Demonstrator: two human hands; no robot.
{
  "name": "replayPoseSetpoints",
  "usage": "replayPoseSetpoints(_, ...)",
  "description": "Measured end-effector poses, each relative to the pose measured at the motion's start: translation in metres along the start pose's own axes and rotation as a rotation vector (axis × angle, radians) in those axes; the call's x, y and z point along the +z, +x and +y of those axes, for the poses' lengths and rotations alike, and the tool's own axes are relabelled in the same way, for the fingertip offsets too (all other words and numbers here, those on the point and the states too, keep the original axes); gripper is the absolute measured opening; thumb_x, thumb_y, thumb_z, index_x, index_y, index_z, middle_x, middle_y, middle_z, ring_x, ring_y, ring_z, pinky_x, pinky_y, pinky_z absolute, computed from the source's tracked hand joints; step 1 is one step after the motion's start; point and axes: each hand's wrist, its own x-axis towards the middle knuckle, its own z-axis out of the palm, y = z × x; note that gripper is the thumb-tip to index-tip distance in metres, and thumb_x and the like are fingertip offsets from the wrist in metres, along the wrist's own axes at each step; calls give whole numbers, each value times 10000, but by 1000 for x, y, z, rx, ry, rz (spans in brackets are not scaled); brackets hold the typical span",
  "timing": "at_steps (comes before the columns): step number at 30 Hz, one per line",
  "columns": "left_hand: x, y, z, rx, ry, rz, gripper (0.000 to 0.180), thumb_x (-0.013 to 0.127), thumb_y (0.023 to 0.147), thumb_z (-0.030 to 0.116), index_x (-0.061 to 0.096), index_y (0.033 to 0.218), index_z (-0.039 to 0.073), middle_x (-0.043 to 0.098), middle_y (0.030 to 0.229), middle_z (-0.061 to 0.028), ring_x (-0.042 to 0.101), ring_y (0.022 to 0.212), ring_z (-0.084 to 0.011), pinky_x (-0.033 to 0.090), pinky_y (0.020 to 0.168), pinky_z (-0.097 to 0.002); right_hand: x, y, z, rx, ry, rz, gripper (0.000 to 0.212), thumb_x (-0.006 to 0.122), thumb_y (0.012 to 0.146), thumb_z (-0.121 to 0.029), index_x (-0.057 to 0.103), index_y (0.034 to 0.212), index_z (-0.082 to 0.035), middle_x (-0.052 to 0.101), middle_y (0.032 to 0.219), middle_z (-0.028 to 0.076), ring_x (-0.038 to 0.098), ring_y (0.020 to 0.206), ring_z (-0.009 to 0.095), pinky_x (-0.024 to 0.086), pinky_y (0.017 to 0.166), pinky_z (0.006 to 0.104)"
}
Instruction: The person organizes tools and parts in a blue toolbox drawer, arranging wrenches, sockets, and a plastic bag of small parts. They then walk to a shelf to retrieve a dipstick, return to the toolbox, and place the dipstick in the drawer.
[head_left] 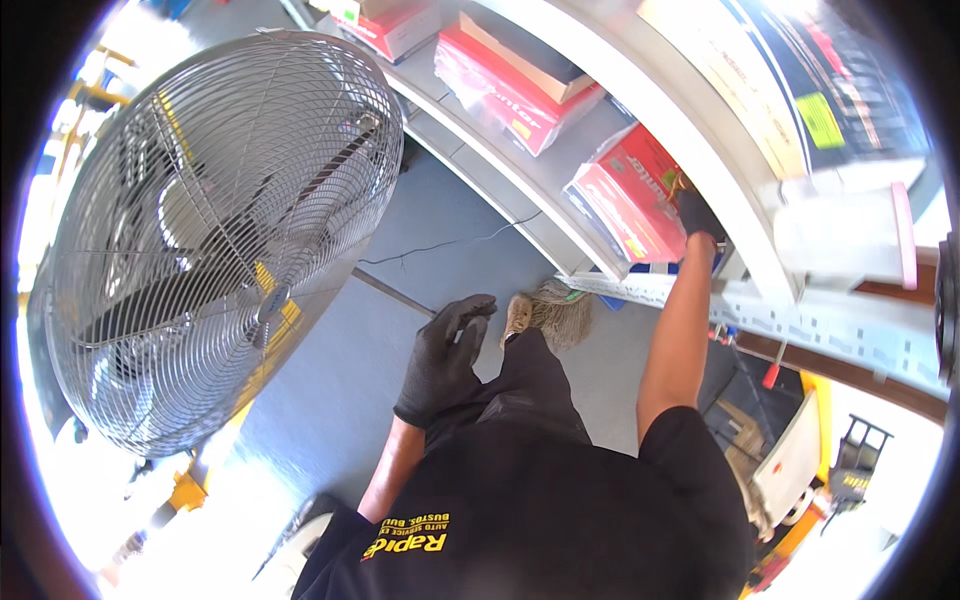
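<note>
My right hand, in a dark glove, reaches into a white metal shelf at the right end of a red and white carton. Its fingers are mostly hidden by the shelf board above and the carton's edge. A small yellowish patch shows near the fingertips, too small to make out. In front of my body my left hand, also gloved, hangs in the air with fingers loosely bent and apart, holding nothing.
A large caged fan stands close on the left. More red cartons line the shelf. A string mop head lies by my shoe. A thin cable crosses the grey floor. A translucent tub sits at right.
</note>
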Motion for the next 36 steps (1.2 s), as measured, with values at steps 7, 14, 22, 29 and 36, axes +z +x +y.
replayPoseSetpoints(7,36,42,5,28,-17,-65,359,587,1043,82,618,1385,-22,704,1287,-198,718,1096,-256,571,966,-378,-93,-64,-104,317,947,-139,177,619,1047,-150,693,1134,-15,642,926,108,606,677,169,491,580,314)
replayPoseSetpoints(14,63,106,-53,23,-484,-201,550,637,1078,267,502,1532,-14,604,1485,-189,558,1401,-258,449,1161,-396,-74,-297,-135,114,768,-88,214,703,986,-170,574,1025,-4,596,905,116,612,736,240,500,701,396)
replayPoseSetpoints(22,78,139,-289,-1,-490,-290,407,550,1137,258,561,1426,-28,680,1326,-128,655,1286,-272,516,1106,-418,136,-283,-93,-651,790,-470,414,881,806,-257,650,1072,-40,653,963,130,664,837,301,530,760,416)
replayPoseSetpoints(29,100,287,-487,52,-778,201,373,476,1160,367,629,1132,28,722,1136,-112,704,1210,-267,584,1034,-433,455,-160,-99,-478,700,-148,188,690,1021,-148,692,1153,-14,717,1072,134,707,998,280,541,931,395)
replayPoseSetpoints(36,133,366,-583,74,-910,215,369,501,1141,367,656,1169,34,744,1107,-110,734,1132,-247,593,996,-407,613,-7,-71,-457,-48,483,778,793,853,-604,613,1372,-53,661,1272,222,651,1188,425,528,990,551)
